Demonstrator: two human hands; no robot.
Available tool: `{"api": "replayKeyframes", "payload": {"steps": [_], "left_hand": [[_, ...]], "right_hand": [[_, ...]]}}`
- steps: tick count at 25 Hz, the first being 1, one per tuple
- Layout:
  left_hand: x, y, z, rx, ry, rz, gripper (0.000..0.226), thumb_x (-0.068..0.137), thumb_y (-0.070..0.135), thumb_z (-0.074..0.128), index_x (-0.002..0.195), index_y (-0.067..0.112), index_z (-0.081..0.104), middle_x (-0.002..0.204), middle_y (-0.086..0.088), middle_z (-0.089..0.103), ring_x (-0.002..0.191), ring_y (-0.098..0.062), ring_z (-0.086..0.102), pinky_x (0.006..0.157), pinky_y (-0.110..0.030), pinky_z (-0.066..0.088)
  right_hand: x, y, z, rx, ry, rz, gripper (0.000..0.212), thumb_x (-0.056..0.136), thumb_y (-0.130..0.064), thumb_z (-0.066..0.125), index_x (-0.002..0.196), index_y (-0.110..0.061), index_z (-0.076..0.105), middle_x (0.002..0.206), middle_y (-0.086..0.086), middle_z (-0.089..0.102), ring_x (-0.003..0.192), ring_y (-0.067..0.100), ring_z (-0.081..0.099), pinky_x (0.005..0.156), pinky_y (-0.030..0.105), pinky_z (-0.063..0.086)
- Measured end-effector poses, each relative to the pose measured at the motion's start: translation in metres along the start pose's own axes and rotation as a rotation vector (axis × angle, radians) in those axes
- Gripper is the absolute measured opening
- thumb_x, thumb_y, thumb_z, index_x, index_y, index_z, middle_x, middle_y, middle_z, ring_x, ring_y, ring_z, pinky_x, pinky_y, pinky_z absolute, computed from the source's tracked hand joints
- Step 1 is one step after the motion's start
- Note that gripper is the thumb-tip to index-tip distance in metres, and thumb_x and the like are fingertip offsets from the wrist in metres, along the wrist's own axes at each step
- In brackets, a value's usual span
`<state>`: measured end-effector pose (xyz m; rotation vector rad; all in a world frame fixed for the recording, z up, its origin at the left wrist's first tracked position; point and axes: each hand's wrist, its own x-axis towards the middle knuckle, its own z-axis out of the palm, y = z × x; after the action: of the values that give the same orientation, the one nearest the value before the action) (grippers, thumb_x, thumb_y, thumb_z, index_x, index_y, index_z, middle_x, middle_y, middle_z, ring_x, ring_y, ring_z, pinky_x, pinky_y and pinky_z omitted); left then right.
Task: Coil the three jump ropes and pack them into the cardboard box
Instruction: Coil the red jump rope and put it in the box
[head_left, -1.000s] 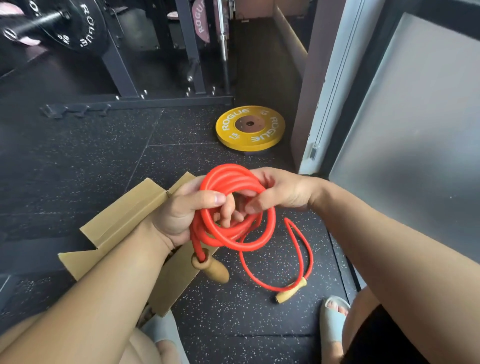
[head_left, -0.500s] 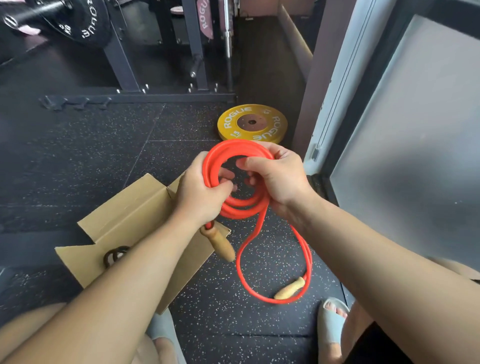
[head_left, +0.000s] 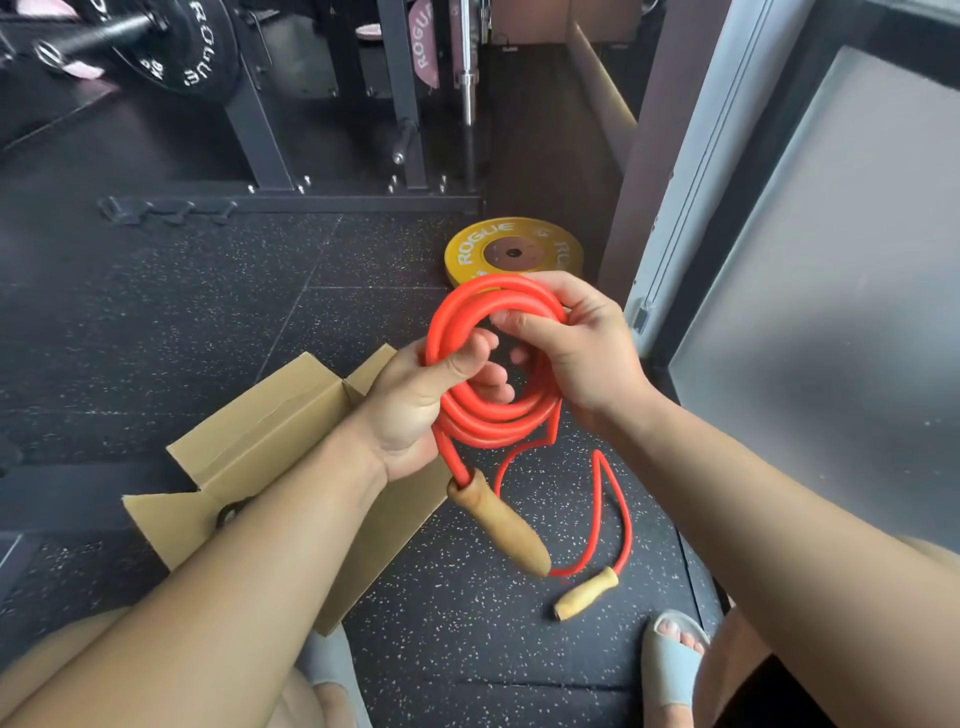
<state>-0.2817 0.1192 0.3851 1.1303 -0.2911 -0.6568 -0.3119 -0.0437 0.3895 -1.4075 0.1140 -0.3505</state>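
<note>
One red jump rope (head_left: 493, 410) coiled in several loops above the floor, gripped by two hands: left hand (head_left: 415, 410) closed round the coil's left side, right hand (head_left: 576, 353) pinching its top; two wooden handles (head_left: 501, 525) dangling; one open cardboard box (head_left: 270, 441) just left; one yellow weight plate (head_left: 514, 252) beyond

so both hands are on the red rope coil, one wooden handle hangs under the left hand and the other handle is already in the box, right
Not quite. Both hands, left hand and right hand, do hold the red rope coil, and one wooden handle hangs under the left hand. But the head view shows the other handle lying on the floor, outside the cardboard box.
</note>
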Motion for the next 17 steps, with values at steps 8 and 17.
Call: {"api": "replayKeyframes", "payload": {"steps": [8, 17], "left_hand": [[0.008, 0.017, 0.012, -0.029, 0.166, 0.176, 0.02, 0.08, 0.031, 0.072, 0.072, 0.018, 0.059, 0.045, 0.007, 0.037, 0.035, -0.007, 0.031, 0.046, -0.025, 0.041], [0.011, -0.01, 0.009, 0.276, 0.423, 0.343, 0.04, 0.065, 0.043, 0.084, 0.087, 0.017, 0.063, 0.058, 0.001, 0.061, 0.048, -0.02, 0.061, 0.058, -0.037, 0.052]], "right_hand": [[-0.014, 0.007, 0.01, 0.131, 0.053, -0.123, 0.031, 0.09, -0.006, 0.073, 0.119, -0.013, 0.069, 0.097, 0.013, 0.074, 0.076, 0.022, 0.069, 0.078, 0.044, 0.058], [-0.003, 0.017, 0.006, -0.074, -0.008, 0.012, 0.005, 0.101, -0.017, 0.061, 0.097, -0.015, 0.06, 0.062, -0.001, 0.057, 0.045, 0.017, 0.058, 0.049, 0.034, 0.047]]}}
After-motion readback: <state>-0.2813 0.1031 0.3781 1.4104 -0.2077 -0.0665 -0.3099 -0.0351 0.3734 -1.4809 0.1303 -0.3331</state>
